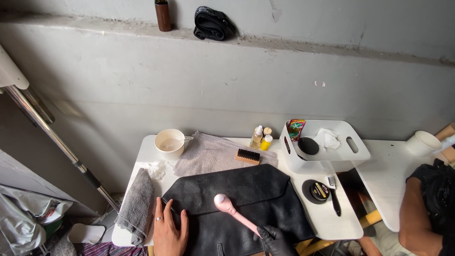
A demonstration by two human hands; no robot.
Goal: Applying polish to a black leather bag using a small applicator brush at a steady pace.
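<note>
Makeshift leather-care workspace: bare concrete wall (227, 90), small white table (332, 220) carrying brushes (248, 156), polish tin (316, 191), bottles (257, 137), cloths (136, 205), supply bin (327, 149).

The backdrop is a grey concrete wall (189, 90) with a rough horizontal ledge (308, 47) near the top. A brown cylindrical container (163, 15) and a black folded strap (212, 22) rest on the ledge. A white table (327, 220) stands against the wall; a second white table (393, 175) sits just beside it on the right. A metal pole (57, 137) runs diagonally on the left. Below it, crumpled grey fabric (23, 213) lies on the floor. Lighting is soft and even.
</note>
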